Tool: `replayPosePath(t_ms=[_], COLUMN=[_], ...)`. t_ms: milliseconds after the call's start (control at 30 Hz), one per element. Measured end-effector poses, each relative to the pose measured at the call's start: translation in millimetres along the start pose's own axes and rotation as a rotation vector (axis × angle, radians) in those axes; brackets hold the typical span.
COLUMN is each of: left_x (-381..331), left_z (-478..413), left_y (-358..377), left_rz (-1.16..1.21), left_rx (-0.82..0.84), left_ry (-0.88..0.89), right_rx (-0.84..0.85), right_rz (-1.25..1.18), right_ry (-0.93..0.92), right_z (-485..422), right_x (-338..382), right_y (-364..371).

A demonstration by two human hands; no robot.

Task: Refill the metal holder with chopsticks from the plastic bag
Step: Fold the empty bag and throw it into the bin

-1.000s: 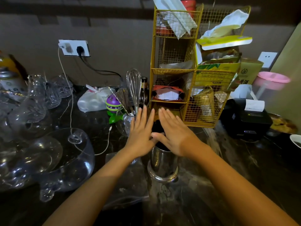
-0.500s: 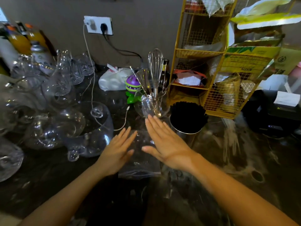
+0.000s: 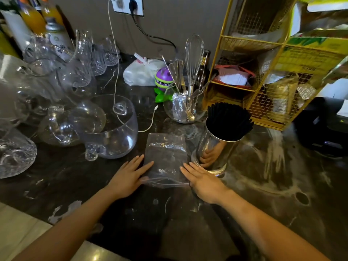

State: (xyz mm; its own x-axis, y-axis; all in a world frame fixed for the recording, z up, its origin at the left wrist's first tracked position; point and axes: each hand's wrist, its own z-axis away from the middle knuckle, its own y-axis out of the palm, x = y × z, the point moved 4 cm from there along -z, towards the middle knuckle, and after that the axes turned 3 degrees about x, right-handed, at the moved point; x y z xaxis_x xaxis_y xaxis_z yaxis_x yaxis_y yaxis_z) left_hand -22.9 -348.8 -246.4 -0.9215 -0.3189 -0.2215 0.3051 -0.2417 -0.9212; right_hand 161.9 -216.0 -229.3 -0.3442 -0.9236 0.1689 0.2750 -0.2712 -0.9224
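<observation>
Nearby, glass bowl [image 3: 111, 129] left, wire rack [image 3: 267, 76] behind holder [image 3: 216, 147].

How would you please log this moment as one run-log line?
holder: full of black chopsticks | plastic bag: flat, looks empty | left hand: open on bag | right hand: open at bag edge

Both our forearms come in bare from the lower corners of the frame and converge toward centre. Our left hand [image 3: 126, 177] lies palm down, flat, fingers straight and slightly spread, pointing to upper right. Our right hand [image 3: 204, 180] sits centre-right, also palm down and flat, fingers together and extended toward upper left. The hands are apart, neither gripping anything.
</observation>
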Motion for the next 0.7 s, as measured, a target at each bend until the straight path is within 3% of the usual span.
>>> replayPosePath(t_ms=[233, 400, 567, 700], left_x=[-3, -10, -21, -18], left_z=[4, 27, 42, 31], left_y=[-3, -14, -21, -17], left_rz=[0.378, 0.593, 0.811, 0.814], left_rx=[-0.122, -0.128, -0.095, -0.045], left_ry=[0.096, 0.109, 0.086, -0.028], right_rx=[-0.175, -0.323, -0.326, -0.36], right_rz=[-0.12, -0.564, -0.958, -1.052], right_ry=[-0.046, -0.014, 0.011, 0.107], right_z=[-5, 11, 27, 22], right_x=[3, 10, 22, 21], right_y=[-1, 3, 5, 2])
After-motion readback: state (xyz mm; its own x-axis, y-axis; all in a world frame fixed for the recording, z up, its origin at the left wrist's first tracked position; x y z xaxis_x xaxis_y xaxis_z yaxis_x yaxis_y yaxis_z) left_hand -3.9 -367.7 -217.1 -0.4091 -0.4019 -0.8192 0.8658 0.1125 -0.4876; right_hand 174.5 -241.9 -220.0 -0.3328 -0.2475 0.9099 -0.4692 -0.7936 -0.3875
